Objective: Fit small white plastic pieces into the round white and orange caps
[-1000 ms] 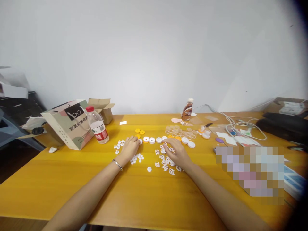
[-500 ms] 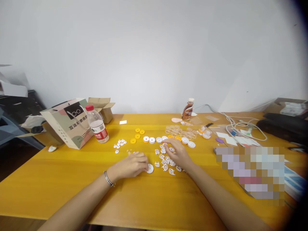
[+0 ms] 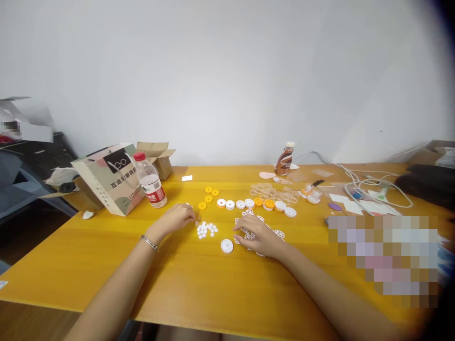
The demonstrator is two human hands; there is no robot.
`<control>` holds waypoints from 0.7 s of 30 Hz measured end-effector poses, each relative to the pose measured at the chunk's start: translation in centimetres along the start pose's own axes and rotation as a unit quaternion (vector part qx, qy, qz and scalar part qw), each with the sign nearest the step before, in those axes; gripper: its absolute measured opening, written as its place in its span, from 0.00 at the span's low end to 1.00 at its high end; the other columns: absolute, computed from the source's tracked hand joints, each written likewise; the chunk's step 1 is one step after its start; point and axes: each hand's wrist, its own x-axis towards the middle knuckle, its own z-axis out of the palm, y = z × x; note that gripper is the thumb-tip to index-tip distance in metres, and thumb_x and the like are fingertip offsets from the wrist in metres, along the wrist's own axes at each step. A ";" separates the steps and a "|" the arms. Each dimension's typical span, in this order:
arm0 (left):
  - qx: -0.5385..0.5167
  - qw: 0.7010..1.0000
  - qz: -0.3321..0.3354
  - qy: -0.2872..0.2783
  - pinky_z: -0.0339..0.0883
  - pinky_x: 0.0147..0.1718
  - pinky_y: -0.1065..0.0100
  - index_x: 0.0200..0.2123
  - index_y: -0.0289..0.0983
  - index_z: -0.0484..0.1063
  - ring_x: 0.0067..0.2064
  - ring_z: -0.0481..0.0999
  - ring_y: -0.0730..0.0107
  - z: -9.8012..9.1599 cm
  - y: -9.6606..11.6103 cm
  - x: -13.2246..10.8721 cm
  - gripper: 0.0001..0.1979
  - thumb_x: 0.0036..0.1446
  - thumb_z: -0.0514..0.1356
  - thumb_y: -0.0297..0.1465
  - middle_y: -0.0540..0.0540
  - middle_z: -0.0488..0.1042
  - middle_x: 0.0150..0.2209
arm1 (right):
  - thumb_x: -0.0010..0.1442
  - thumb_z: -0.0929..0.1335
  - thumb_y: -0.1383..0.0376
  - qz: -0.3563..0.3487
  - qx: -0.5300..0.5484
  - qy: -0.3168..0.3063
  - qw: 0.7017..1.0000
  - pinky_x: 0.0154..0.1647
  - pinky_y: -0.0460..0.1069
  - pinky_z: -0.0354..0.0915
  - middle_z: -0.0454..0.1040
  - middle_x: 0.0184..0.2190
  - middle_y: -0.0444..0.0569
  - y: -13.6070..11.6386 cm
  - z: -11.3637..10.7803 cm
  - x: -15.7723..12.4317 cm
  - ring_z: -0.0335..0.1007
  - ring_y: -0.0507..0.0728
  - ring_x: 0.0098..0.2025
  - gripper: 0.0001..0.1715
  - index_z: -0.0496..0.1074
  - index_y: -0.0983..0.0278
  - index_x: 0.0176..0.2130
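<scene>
My left hand [image 3: 177, 218] reaches past the left side of a pile of small white round pieces [image 3: 206, 230]. Its fingers are pinched together near tiny clear bits, and whatever they hold is too small to make out. Over the white spoked plastic pieces [image 3: 280, 234] lies my right hand [image 3: 259, 235], thumb and fingers apart, hiding most of them. A white disc [image 3: 226, 246] rests flat on the table between the hands, left of my right thumb, touched by neither. Behind runs a row of white and orange round discs [image 3: 249, 203].
Yellow discs [image 3: 208, 199] lie beyond my left hand. A water bottle [image 3: 151, 182], a paper bag [image 3: 110, 180] and a cardboard box [image 3: 159, 158] stand at left. Clear rings [image 3: 272, 192], a brown drink bottle [image 3: 285, 160] and white cables [image 3: 359, 182] are at the back right.
My left hand has left the white disc and moved away to the left, uncovering the small round pieces. My right hand has come nearer, from the disc row onto the spoked pieces.
</scene>
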 end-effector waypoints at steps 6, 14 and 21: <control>0.046 0.999 -0.012 -0.002 0.60 0.32 0.70 0.26 0.39 0.72 0.31 0.70 0.68 0.3 0.9 0.1 0.10 0.53 0.52 0.26 0.46 0.72 0.27 | 0.56 0.63 0.62 -0.003 -0.001 -0.028 1.000 0.37 0.52 0.61 0.70 0.30 0.48 -0.7 0.1 0.1 0.64 0.55 0.34 0.07 0.67 0.62 0.34; 0.078 0.997 0.001 0.007 0.59 0.30 0.70 0.25 0.38 0.71 0.31 0.69 0.68 0.9 1.2 0.4 0.09 0.52 0.53 0.25 0.46 0.72 0.28 | 0.56 0.63 0.61 0.004 0.000 -0.054 0.999 0.38 0.51 0.60 0.69 0.31 0.48 -0.9 0.5 0.1 0.63 0.55 0.36 0.08 0.68 0.62 0.34; 0.032 0.999 -0.025 0.014 0.58 0.33 0.71 0.28 0.37 0.71 0.33 0.70 0.69 0.5 1.4 0.5 0.04 0.50 0.55 0.28 0.47 0.72 0.29 | 0.52 0.66 0.59 0.027 0.006 -0.099 0.995 0.40 0.50 0.57 0.68 0.34 0.48 -1.7 0.7 0.1 0.61 0.56 0.39 0.12 0.68 0.61 0.38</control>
